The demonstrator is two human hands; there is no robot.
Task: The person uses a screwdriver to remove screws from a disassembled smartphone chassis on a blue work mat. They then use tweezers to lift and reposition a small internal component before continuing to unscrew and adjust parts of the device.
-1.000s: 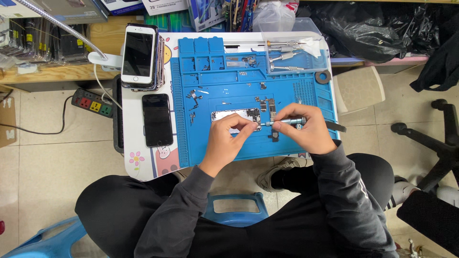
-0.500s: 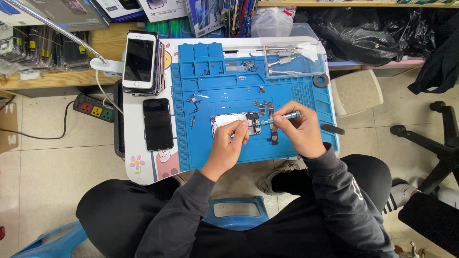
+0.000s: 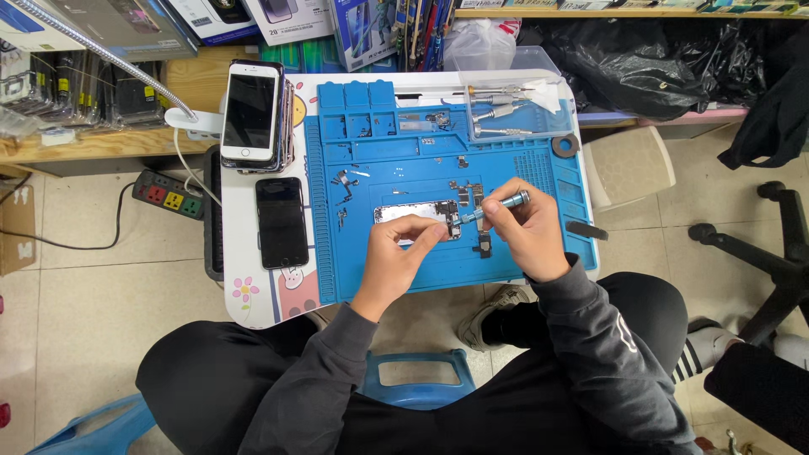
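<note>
An opened phone body point(image 3: 413, 213), silver with dark parts at its right end, lies on a blue repair mat point(image 3: 539, 168). My left hand point(image 3: 399, 257) rests on the phone's near edge and pins it down with the fingertips. My right hand point(image 3: 522, 232) holds a small screwdriver point(image 3: 499, 205) with a grey-blue handle. Its tip points left and down onto the phone's right end. Several small screws and metal parts point(image 3: 344, 181) lie loose on the mat above and left of the phone.
A black phone point(image 3: 281, 222) lies left of the mat, and a stack of phones point(image 3: 251, 114) sits above it. A clear tray of tools point(image 3: 506, 109) stands at the mat's top right. A power strip point(image 3: 168, 195) lies on the floor; a black chair base point(image 3: 758, 244) is on the right.
My right hand has tilted the screwdriver, handle now up and to the right. My left hand stays on the phone. The view has shifted slightly.
</note>
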